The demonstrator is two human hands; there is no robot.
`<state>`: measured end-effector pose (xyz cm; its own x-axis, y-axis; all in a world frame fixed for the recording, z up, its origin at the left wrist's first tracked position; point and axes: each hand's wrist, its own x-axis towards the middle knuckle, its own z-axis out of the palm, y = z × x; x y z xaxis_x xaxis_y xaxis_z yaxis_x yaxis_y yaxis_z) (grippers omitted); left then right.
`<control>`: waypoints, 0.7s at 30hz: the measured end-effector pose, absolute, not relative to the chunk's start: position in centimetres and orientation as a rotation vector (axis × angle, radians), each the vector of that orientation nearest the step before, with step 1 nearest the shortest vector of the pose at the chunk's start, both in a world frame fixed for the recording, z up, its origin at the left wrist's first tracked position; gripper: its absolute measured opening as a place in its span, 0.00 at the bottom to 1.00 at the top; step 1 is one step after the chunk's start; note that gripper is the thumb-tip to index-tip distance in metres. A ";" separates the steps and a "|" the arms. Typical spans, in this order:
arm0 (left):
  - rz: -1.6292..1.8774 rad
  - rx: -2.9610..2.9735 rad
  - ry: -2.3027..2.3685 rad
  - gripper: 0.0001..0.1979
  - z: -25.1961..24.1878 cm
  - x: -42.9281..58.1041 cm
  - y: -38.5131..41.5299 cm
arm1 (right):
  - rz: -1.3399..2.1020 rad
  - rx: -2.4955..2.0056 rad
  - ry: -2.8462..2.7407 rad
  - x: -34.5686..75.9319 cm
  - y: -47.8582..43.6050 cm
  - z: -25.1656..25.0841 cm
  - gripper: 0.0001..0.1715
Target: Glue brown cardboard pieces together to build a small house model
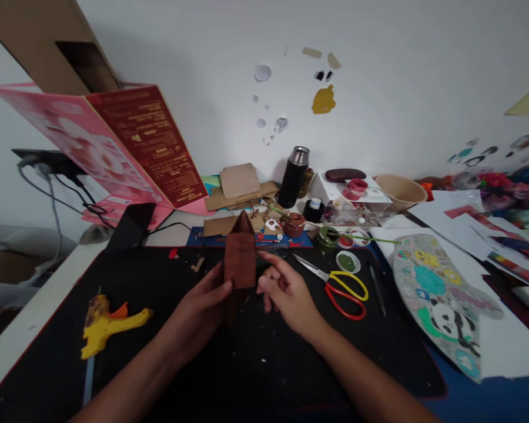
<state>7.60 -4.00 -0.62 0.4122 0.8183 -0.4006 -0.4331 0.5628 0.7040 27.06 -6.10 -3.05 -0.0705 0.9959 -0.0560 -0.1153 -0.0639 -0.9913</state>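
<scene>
My left hand grips a small brown-painted cardboard model, with the thumb on its front face near the lower left corner. The model is held upright over the black mat, and a pointed, roof-like top shows behind its flat front. My right hand is just to the right of it, index finger stretched toward the model's right edge, thumb apart and the other fingers curled. Whether that fingertip touches the model I cannot tell. Scissors with yellow and red handles lie right of my right hand.
A yellow hot glue gun lies on the black mat at left. Behind are paint jars, a black thermos and cardboard scraps. A black pen and a painted panda board are at right.
</scene>
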 end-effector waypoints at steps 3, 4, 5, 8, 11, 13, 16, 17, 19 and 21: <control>0.806 0.663 0.809 0.32 -0.8 8.3 -4.5 | 1.393 -1.136 -1.141 26.8 -6.0 -3.0 0.33; 0.803 0.681 0.810 0.33 -0.8 8.4 -4.6 | 1.398 -1.137 -1.129 26.8 -6.0 -3.1 0.33; 0.801 0.688 0.811 0.34 -0.9 8.5 -4.6 | 1.402 -1.134 -1.114 26.8 -6.0 -3.1 0.32; 0.813 0.650 0.798 0.31 -1.0 8.3 -4.6 | 1.415 -1.114 -1.080 26.9 -5.9 -3.5 0.33; 0.822 0.574 0.798 0.26 -1.2 8.1 -4.2 | 1.421 -1.091 -1.068 26.9 -5.9 -3.9 0.33; 0.841 0.557 0.821 0.24 -1.3 8.1 -4.0 | 1.417 -1.091 -1.066 26.8 -5.9 -4.0 0.33; 0.880 0.553 0.858 0.26 -1.4 8.2 -3.8 | 1.408 -1.114 -1.072 26.9 -5.9 -4.0 0.33; 0.894 0.550 0.866 0.26 -1.3 8.2 -3.7 | 1.404 -1.122 -1.075 26.9 -5.9 -3.9 0.33; 0.934 0.558 0.867 0.26 -1.2 8.3 -3.7 | 1.395 -1.133 -1.074 27.0 -5.9 -3.9 0.33; 0.974 0.591 0.848 0.25 -1.0 8.4 -3.7 | 1.397 -1.133 -1.069 27.1 -6.0 -3.9 0.34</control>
<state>8.43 -3.73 -1.05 0.2973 0.8893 -0.3476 -0.4669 0.4529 0.7595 27.11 -5.97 -3.89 -0.0592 0.9933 -0.0989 -0.1643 -0.1074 -0.9805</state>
